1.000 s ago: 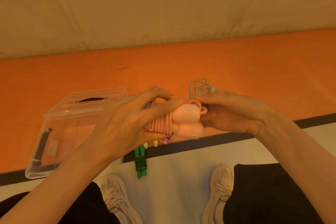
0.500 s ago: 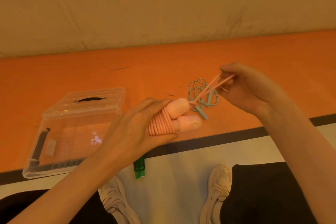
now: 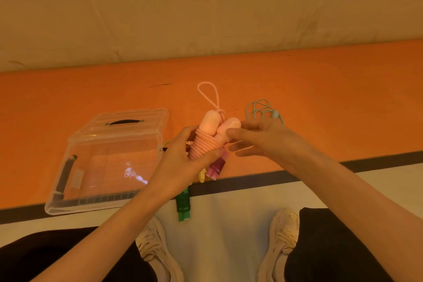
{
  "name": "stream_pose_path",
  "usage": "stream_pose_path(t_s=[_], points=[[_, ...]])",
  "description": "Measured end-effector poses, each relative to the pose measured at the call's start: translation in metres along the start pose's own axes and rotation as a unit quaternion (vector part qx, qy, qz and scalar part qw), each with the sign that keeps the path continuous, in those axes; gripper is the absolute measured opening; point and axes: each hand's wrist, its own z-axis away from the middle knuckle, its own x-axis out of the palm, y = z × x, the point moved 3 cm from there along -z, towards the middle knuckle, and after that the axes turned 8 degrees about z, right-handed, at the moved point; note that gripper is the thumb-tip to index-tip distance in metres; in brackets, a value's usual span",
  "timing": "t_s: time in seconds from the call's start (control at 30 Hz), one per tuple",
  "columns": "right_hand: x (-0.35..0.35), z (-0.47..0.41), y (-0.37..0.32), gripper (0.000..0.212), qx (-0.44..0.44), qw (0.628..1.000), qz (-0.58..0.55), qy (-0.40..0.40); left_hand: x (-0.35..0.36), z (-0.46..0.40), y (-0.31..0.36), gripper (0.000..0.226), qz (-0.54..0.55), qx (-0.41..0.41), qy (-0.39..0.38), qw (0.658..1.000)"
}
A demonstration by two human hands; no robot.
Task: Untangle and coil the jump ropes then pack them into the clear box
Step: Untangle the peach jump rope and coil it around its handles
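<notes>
At the left, near the front edge of the orange floor mat, the clear plastic box with a black handle slot in its lid sits closed, its near corner reaching the dark border strip that edges the mat. My left hand is curled tight around the pale pink jump rope, whose cord is wound in neat turns round its two rounded handles; the handles point away from me, towards the mat's far edge, and a short loop of pink cord sticks out past them. Below my grip, a magenta wrapped rope bundle and a small yellow piece lie at the mat's front edge (partly hidden by my hand), and a green wrapped jump rope crosses the border strip onto the white floor between my pale sneakers. My right hand pinches the nearer pink handle between thumb and forefinger, the other fingers loosely spread. Just beyond that hand, a loose tangle of mint-green rope lies on the mat.
</notes>
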Motion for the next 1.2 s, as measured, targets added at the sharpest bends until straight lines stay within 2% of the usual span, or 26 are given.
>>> stream_pose_path(t_s=[0.17, 0.3, 0.5, 0.6, 0.73, 0.8, 0.93, 1.1, 1.2], points=[[0.015, -0.018, 0.013, 0.037, -0.002, 0.999, -0.012, 0.034, 0.016, 0.003, -0.033, 0.051, 0.082, -0.065, 0.025, 0.994], [0.026, -0.040, 0.042, 0.047, 0.051, 0.998, 0.019, 0.035, 0.031, 0.000, -0.073, 0.047, 0.142, -0.123, 0.086, 0.978], [0.048, -0.089, 0.097, 0.042, 0.148, 0.988, 0.042, 0.017, 0.056, -0.004, -0.147, 0.054, 0.225, -0.224, 0.159, 0.935], [0.066, -0.117, 0.130, 0.039, 0.170, 0.983, 0.062, -0.005, 0.061, -0.005, -0.181, 0.056, 0.224, -0.267, 0.181, 0.920], [0.094, -0.154, 0.175, 0.037, 0.179, 0.981, 0.076, -0.018, 0.061, -0.013, -0.231, 0.047, 0.209, -0.303, 0.208, 0.906], [0.104, -0.169, 0.196, 0.038, 0.173, 0.981, 0.082, -0.024, 0.060, -0.017, -0.252, 0.042, 0.204, -0.320, 0.206, 0.902], [0.117, -0.191, 0.235, 0.027, 0.189, 0.979, 0.075, -0.008, 0.062, -0.025, -0.280, 0.028, 0.197, -0.330, 0.193, 0.903], [0.133, -0.210, 0.264, 0.038, 0.203, 0.976, 0.073, 0.010, 0.064, -0.031, -0.298, 0.038, 0.177, -0.341, 0.216, 0.898], [0.140, -0.219, 0.275, 0.039, 0.188, 0.977, 0.100, 0.022, 0.065, -0.030, -0.312, 0.059, 0.176, -0.373, 0.230, 0.882]])
